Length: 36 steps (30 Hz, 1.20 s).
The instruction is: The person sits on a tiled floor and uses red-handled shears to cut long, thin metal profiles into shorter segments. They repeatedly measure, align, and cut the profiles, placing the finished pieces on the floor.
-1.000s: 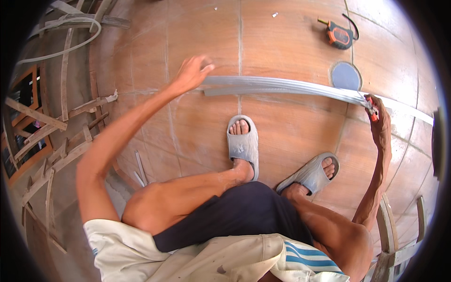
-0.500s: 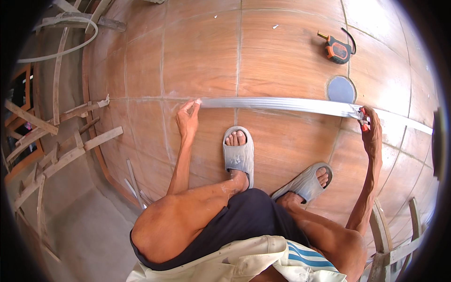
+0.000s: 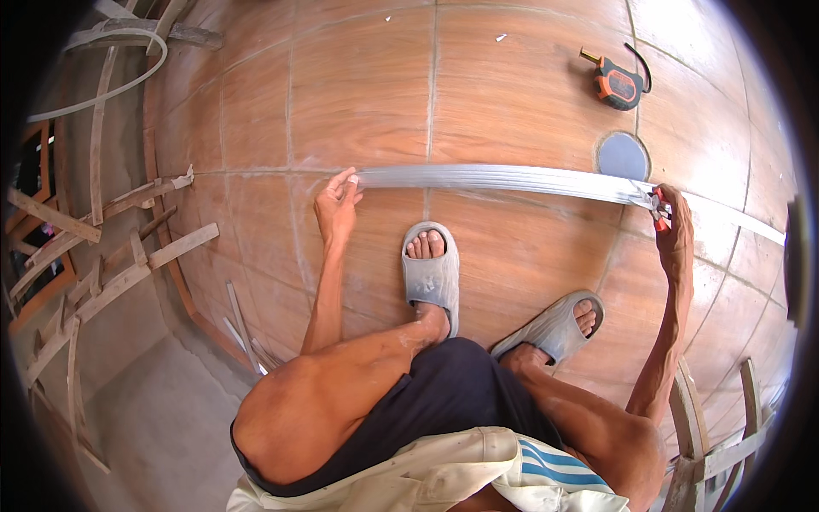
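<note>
A long grey metal strip (image 3: 512, 179) is laid flat across the wood-look tiled floor (image 3: 358, 94), running left to right and bending with the lens toward the right rim. Its left end is pinned by the left hand (image 3: 338, 206): fingers are extended and loosely spread, fingertips (image 3: 348, 177) pressed on the strip's end, nothing clenched.

The right hand (image 3: 674, 229) is closed around a red-handled tool (image 3: 659, 209) (type cannot be told, mostly hidden by the fingers), and the tool's tip is set against the strip near a round grey floor cover (image 3: 623, 155). The strip carries on past this hand toward the right edge.

Two feet in grey slide sandals are planted just below the strip: one sandal (image 3: 431, 271) near its middle, pointing at it, the other sandal (image 3: 559, 322) further right and angled. Neither touches the strip.

An orange and black tape measure (image 3: 616, 84) is lying on the tiles above the strip, well apart from both hands, its tape slightly out.

Wooden slats and curved frame pieces (image 3: 111, 247) are stacked along the left edge; more wooden pieces (image 3: 717, 435) are seen at the lower right.
</note>
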Available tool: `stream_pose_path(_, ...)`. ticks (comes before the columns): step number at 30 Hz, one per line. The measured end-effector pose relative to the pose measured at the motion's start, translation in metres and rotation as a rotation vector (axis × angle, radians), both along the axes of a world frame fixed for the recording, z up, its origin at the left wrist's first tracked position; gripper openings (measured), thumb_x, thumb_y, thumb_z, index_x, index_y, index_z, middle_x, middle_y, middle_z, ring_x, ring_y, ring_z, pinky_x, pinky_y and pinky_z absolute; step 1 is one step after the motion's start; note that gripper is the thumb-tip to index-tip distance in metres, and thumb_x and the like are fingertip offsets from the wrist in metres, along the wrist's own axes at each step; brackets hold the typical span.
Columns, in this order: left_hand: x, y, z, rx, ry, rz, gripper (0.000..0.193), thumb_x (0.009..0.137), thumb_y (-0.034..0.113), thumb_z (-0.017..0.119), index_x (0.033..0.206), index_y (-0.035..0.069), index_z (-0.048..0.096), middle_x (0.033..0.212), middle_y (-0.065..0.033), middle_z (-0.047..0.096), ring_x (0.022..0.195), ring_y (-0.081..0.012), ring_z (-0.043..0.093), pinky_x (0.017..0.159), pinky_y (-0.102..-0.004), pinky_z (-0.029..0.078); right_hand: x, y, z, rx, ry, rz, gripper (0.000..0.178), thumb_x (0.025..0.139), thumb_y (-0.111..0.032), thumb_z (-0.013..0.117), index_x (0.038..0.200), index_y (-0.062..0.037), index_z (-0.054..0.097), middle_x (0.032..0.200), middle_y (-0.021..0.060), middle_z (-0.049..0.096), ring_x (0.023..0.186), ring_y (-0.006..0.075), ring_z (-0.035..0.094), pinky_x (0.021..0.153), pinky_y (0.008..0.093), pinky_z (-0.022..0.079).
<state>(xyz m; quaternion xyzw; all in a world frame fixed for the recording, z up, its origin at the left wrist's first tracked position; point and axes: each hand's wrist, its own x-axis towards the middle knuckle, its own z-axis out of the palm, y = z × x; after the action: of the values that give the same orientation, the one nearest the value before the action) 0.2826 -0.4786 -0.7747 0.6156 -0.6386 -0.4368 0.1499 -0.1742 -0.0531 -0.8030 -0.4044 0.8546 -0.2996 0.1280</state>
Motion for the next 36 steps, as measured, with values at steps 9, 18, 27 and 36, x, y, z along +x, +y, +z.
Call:
stream_pose_path(9,-0.019,-0.01,0.01,-0.016,-0.132,-0.124,0.042,0.108,0.017,0.068,0.147,-0.001,0.064,0.115,-0.0209,0.08,0.103,-0.0215,0.078,0.09,-0.0325,0.063,-0.013,0.0,-0.016,0.018,-0.301,-0.14,0.047,0.09,0.006,0.066,0.135,-0.0069,0.066,0.122,0.016,0.072,0.115,0.0344,0.069,0.1,0.0444,0.056)
stream_pose_path(18,-0.027,-0.021,0.014,0.06,-0.142,-0.1,0.045,0.108,0.014,0.069,0.149,-0.003,0.06,0.123,-0.023,0.076,0.114,-0.0234,0.074,0.097,-0.0343,0.063,-0.01,-0.008,-0.009,0.016,-0.141,-0.016,0.058,0.085,0.018,0.064,0.139,-0.005,0.061,0.127,0.0163,0.069,0.119,0.035,0.067,0.104,0.0456,0.054)
stream_pose_path(27,-0.015,-0.027,0.009,0.033,-0.033,-0.218,0.072,0.092,-0.006,0.077,0.158,-0.001,0.05,0.137,-0.0258,0.071,0.119,-0.0276,0.074,0.106,-0.0373,0.058,-0.012,-0.005,-0.015,-0.039,-0.352,-0.175,0.036,0.097,-0.006,0.073,0.133,-0.0099,0.068,0.121,0.0138,0.073,0.113,0.0325,0.07,0.099,0.0443,0.055)
stream_pose_path(36,-0.019,-0.051,0.001,-0.263,-0.283,-0.606,0.051,0.083,-0.006,0.085,0.132,0.001,0.073,0.115,-0.0165,0.077,0.098,-0.0248,0.08,0.088,-0.0354,0.065,-0.008,-0.012,0.001,0.002,-0.114,-0.021,0.044,0.093,0.001,0.071,0.135,-0.0068,0.063,0.123,0.0149,0.071,0.115,0.0349,0.067,0.103,0.0455,0.053)
